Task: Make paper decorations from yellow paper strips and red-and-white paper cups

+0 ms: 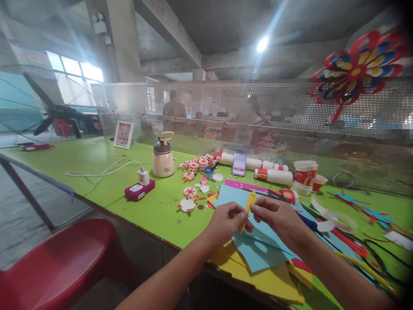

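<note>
Between my two hands, above the blue sheets, is a small yellow paper cutout (251,199) with a rounded top end and what look like small dark marks on it. My left hand (228,220) pinches its lower part between thumb and fingers. From the other side, my right hand (271,212) has its thumb and fingertips closed on the upper edge. Beneath lie light blue paper sheets (258,259), with yellow sheets (274,286) under them at the table's front edge. The fingers partly cover the cutout's lower half.
On the green table (112,211) stand a beige bottle (163,162), a purple power strip (140,190), red-and-white paper discs (190,192), a phone (239,163), paper rolls (274,176) and cups (305,174). A red-handled tool (351,243) and cords lie right. A red chair (67,258) stands left.
</note>
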`<state>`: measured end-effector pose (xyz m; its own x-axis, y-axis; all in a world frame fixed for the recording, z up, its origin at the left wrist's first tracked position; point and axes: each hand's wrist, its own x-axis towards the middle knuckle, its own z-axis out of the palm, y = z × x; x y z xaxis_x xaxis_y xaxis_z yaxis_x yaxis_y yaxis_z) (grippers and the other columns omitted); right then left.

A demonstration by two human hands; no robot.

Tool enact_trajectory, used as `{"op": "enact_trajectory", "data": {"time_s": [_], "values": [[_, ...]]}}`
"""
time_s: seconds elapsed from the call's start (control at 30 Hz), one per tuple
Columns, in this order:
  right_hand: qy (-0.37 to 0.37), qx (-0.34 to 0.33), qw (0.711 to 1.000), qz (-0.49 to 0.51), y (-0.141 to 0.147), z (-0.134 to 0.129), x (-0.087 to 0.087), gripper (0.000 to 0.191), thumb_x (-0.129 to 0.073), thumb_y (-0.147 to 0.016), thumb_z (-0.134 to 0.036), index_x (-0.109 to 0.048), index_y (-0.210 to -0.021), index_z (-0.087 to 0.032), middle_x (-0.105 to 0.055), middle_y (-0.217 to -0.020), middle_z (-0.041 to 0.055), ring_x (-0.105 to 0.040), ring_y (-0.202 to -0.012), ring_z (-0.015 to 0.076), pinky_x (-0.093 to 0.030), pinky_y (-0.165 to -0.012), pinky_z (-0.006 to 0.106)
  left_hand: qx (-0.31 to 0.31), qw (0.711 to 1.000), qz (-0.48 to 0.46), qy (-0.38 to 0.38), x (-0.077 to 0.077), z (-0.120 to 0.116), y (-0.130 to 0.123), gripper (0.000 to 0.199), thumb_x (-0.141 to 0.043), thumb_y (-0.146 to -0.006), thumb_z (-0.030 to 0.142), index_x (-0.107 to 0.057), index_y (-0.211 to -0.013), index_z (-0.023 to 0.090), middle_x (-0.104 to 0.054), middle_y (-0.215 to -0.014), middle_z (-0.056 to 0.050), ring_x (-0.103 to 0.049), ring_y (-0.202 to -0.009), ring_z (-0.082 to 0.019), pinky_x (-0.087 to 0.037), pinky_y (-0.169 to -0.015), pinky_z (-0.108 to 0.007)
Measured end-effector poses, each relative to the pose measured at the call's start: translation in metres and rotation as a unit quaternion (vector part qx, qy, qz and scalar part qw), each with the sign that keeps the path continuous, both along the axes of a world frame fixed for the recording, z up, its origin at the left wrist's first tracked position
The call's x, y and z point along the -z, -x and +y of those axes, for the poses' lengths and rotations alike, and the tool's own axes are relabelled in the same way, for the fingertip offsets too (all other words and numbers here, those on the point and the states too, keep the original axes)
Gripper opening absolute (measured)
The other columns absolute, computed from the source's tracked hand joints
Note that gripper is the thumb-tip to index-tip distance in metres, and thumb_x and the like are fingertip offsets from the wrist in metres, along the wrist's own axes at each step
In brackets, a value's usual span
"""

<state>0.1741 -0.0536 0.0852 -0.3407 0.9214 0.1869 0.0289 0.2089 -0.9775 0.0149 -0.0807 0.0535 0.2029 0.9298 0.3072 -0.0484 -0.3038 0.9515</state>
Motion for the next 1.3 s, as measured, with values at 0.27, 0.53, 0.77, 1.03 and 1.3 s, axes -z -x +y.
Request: {"op": "enact_trajectory", "data": {"time_s": [0.27, 0.53, 0.77, 1.03, 1.3], "values": [[0.039, 0.073, 0.996, 0.038, -0.036, 0.009, -0.005, 0.029, -0.08, -0.061, -0.038, -0.067, -0.072, -0.015, -0.056, -0.064, 0.001, -0.048, -0.058, 0.0115, -0.037, -0.054, 0.025, -0.115, 0.968, 0.224, -0.006, -0.043, 0.049, 0.096, 0.018, -0.052, -0.083, 0.027, -0.063, -0.086, 0.012, -0.069, -0.084, -0.008, -0.064, -0.076, -0.016, -0.051, -0.069, -0.029], [0.038, 0.059, 0.998, -0.005, -0.036, 0.01, 0.016, 0.029, -0.076, -0.065, -0.041, -0.064, -0.069, -0.015, -0.055, -0.061, -0.0001, -0.046, -0.057, 0.0119, -0.036, -0.057, 0.026, -0.117, 0.834, 0.536, 0.055, -0.036, 0.142, 0.144, 0.033, -0.055, -0.087, 0.032, -0.055, -0.115, 0.016, -0.056, -0.117, -0.008, -0.058, -0.098, -0.023, -0.05, -0.081, -0.042], [0.038, 0.066, 0.997, -0.018, -0.042, 0.01, 0.021, 0.029, -0.073, -0.068, -0.042, -0.061, -0.067, -0.015, -0.054, -0.058, -0.0013, -0.044, -0.054, 0.011, -0.032, -0.053, 0.025, -0.091, 0.767, 0.63, 0.085, -0.012, 0.171, 0.142, 0.032, -0.054, -0.088, 0.032, -0.054, -0.116, 0.017, -0.056, -0.117, -0.009, -0.058, -0.098, -0.022, -0.05, -0.081, -0.042], [0.022, 0.046, 0.999, -0.018, -0.039, 0.007, 0.017, 0.03, -0.07, -0.068, -0.043, -0.059, -0.064, -0.016, -0.052, -0.056, -0.0024, -0.044, -0.052, 0.011, -0.032, -0.053, 0.026, -0.113, 0.798, 0.588, 0.072, -0.024, 0.167, 0.154, 0.034, -0.055, -0.087, 0.032, -0.054, -0.116, 0.015, -0.056, -0.117, -0.009, -0.058, -0.098, -0.023, -0.05, -0.081, -0.043], [0.027, 0.044, 0.999, 0.011, -0.041, 0.004, 0.018, 0.027, -0.07, -0.07, -0.04, -0.06, -0.067, -0.015, -0.052, -0.058, -0.0028, -0.042, -0.054, 0.0102, -0.032, -0.055, 0.025, -0.076, 0.897, 0.434, 0.035, -0.087, 0.125, 0.159, 0.027, -0.056, -0.085, 0.035, -0.062, -0.094, 0.01, -0.065, -0.087, -0.006, -0.062, -0.076, -0.018, -0.051, -0.069, -0.033]]}}
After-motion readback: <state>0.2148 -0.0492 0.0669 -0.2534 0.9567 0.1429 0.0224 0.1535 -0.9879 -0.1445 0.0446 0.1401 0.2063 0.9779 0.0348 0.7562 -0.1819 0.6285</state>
